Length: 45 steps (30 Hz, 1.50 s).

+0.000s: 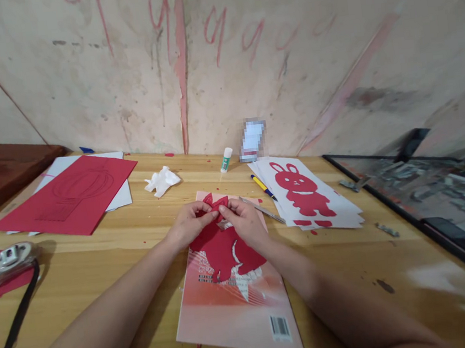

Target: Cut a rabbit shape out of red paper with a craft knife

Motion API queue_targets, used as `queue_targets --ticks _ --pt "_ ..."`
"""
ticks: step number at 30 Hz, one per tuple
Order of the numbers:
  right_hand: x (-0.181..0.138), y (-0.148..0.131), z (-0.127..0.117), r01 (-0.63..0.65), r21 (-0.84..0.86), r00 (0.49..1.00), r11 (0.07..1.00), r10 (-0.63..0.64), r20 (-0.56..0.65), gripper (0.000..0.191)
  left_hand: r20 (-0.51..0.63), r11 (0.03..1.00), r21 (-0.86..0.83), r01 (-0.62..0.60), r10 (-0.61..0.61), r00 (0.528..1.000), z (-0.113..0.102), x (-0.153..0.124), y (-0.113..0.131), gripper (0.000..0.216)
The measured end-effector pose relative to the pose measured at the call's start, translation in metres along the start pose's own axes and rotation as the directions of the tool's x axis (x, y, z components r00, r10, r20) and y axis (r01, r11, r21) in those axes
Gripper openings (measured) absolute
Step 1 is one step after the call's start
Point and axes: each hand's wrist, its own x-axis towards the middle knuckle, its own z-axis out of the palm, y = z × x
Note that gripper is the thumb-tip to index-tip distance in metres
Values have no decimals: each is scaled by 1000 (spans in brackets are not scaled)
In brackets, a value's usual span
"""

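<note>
A red paper cutout (225, 258) with a curved slit lies over a pink book (230, 312), its upper end lifted between my hands. My left hand (190, 223) pinches its top edge from the left, thumb pressed on the paper. From the right, my right hand (243, 220) pinches the same edge, its thumb close to the other thumb. Two pointed red tips stick up between the fingers. A thin silvery tool (272, 213), perhaps a craft knife or pen, lies just right of my right hand. Part of the cutout is hidden by my hands.
Behind stand a glue stick (226, 160) and a phone (253, 140). A crumpled tissue (162, 181) and red sheet (68, 196) lie left, a tape measure (11, 262) nearer. Right are a yellow-blue pen (264, 187), red rabbit cutout on white paper (348, 206) and dark-framed panel (411, 216).
</note>
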Motion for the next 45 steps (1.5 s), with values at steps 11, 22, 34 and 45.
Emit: queue_targets --ticks 11,22,34,45 --pt "0 3 1 31 -61 998 998 -29 49 21 17 991 -124 49 -47 999 0 0 0 38" --pt "-2 2 0 44 -104 996 994 -36 85 21 47 975 -199 100 -93 995 1 -2 2 36" --pt "4 -1 -6 34 -79 999 996 -36 -26 22 52 989 -107 103 -98 994 2 -1 -1 39" --pt "-1 -5 2 -65 150 997 987 71 -39 22 61 993 -110 36 -29 998 6 -3 3 39"
